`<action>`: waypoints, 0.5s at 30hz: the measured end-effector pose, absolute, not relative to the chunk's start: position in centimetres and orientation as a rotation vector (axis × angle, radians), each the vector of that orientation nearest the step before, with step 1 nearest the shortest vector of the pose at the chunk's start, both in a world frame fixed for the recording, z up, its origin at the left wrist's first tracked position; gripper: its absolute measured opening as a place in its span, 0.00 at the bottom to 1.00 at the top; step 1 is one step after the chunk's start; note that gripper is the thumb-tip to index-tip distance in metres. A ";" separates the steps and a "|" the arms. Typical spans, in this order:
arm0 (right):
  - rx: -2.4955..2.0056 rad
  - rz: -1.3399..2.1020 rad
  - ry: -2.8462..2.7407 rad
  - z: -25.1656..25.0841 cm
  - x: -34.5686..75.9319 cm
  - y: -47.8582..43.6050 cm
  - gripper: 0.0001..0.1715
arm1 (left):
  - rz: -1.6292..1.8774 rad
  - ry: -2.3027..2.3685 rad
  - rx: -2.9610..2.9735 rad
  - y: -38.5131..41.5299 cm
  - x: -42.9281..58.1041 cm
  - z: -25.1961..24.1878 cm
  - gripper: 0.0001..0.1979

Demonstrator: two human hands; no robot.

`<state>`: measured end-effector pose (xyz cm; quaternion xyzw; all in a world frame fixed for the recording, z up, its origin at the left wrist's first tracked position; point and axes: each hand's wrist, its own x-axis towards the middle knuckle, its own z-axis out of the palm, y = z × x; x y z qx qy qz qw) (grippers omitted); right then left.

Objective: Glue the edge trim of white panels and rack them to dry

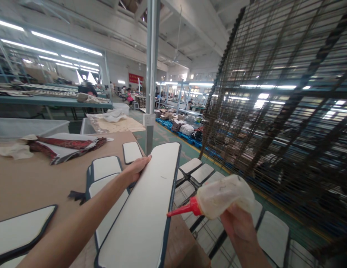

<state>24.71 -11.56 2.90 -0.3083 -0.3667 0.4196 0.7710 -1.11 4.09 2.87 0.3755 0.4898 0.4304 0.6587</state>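
Observation:
My left hand (139, 166) grips the left edge of a long white panel with a dark blue border (145, 208), which is tilted up in front of me. A short dark mark shows on its white face. In my right hand (237, 219) is a cloudy squeeze bottle (223, 195) with a red nozzle (184, 209). The nozzle points left, its tip at the panel's right edge; whether anything is coming out cannot be made out. Behind my left forearm lie similar smaller panels (106, 169), partly hidden by it.
Brown board covers the table (75, 178), where patterned fabric pieces (69, 145) lie at the back. To the right, a wire rack (187, 186) carries several white panels, and a tall wire grid (274, 93) leans above it. A grey post (151, 74) stands beyond the table.

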 end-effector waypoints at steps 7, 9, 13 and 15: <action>-0.676 0.939 -0.824 3.6 24.3 -12.0 0.44 | 0.970 1.133 0.830 4.8 -1.4 3.2 0.13; -0.679 0.954 -0.864 3.6 24.4 -12.1 0.44 | 0.969 1.142 0.827 5.0 -1.5 3.2 0.14; -0.675 0.974 -0.898 2.9 24.7 -12.2 0.45 | 0.971 1.162 0.822 5.4 -1.9 3.2 0.16; -0.676 0.984 -0.891 2.6 24.8 -12.2 0.44 | 0.974 1.173 0.817 5.6 -2.2 3.2 0.16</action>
